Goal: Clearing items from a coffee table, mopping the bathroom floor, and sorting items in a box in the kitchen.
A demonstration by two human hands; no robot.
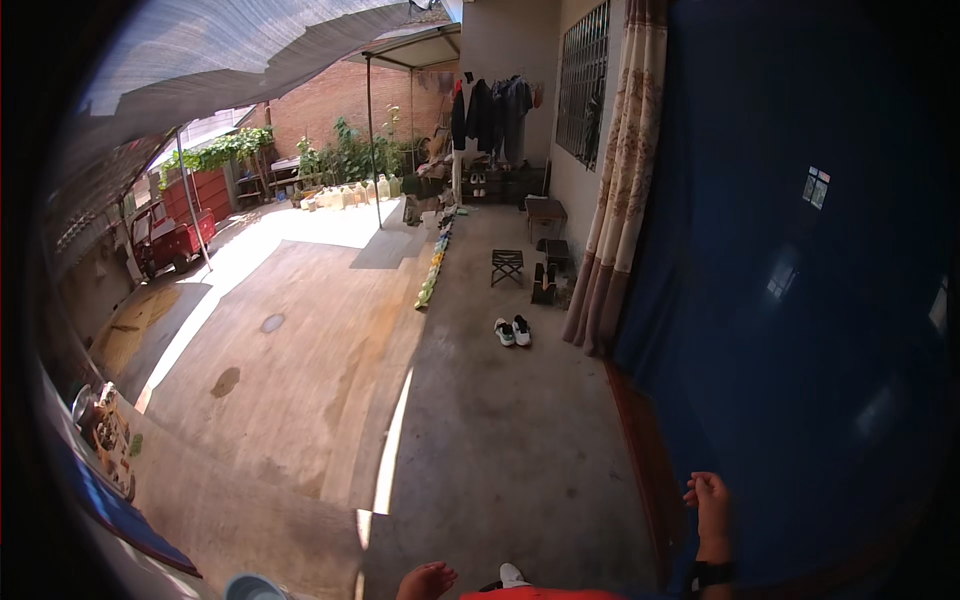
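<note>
At the bottom edge my left hand [428, 580] hangs low with its fingers loosely bent and apart, and nothing shows in it. The rim of a light blue basin [253, 587] lies further left, apart from that hand. My right hand [709, 500] is raised at the lower right, its fingers curled in and no object visible in them. A dark band circles the right wrist. Behind this hand hangs a large dark blue sheet [760, 330]; whether they touch I cannot tell. One white shoe [512, 575] on my foot shows below.
A pair of shoes [512, 331], a folding stool [507, 267] and a small wooden table [545, 212] stand along the walkway. A floral curtain [622, 170] hangs at the right. Posts, several jugs and a red cargo tricycle [170, 237] stand in the yard.
</note>
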